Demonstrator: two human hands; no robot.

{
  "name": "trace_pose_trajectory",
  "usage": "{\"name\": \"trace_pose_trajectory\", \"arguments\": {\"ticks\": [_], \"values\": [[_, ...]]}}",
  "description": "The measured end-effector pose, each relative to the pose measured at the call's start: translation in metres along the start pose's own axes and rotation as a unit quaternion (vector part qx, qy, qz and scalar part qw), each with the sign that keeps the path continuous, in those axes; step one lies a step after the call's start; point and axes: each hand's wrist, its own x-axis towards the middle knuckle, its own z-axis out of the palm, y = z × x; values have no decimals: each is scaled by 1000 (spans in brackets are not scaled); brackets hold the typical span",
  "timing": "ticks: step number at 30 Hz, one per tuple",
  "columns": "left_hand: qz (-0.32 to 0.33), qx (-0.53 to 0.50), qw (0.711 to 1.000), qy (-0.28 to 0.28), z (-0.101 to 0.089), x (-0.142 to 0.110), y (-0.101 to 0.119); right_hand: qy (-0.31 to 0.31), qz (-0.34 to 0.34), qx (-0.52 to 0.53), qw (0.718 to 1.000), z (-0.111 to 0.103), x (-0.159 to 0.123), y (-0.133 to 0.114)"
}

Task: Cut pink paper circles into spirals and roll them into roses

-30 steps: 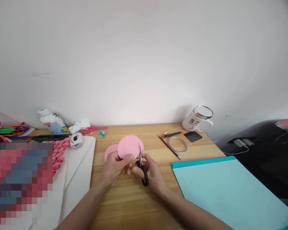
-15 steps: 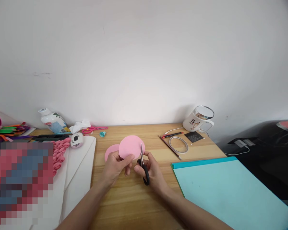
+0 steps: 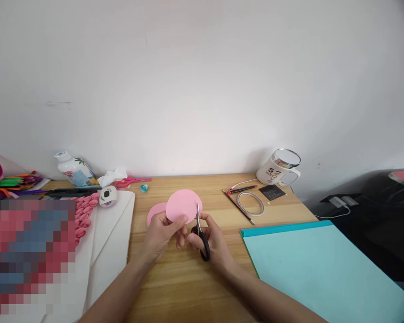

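Observation:
My left hand [image 3: 161,235] pinches the lower edge of a round pink paper disc [image 3: 182,205] held above the wooden desk [image 3: 188,278]. Black-handled scissors [image 3: 201,233] are gripped in my right hand [image 3: 212,242], fingers through the loops, with the blades pointing up against the disc's right edge. A second pink disc [image 3: 154,211] lies flat on the desk just behind and left of my left hand.
Teal paper sheets [image 3: 323,269] lie at the right. A white mug [image 3: 278,168], pencils [image 3: 237,204], a coiled cable [image 3: 250,202] and a black card sit at the back right. White cloth [image 3: 104,237], a pink ruffle, a bottle [image 3: 73,170] and pink scissors [image 3: 129,181] occupy the left.
The scissor blades shifted slightly along the disc's right edge and back; both hands stay almost in place.

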Motion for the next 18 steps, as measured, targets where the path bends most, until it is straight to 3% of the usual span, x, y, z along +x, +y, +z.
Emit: {"name": "trace_pose_trajectory", "arguments": {"ticks": [18], "values": [[6,80,997,24,-6,3,-2,-5,-6,13,1000,-2,2,-4]]}}
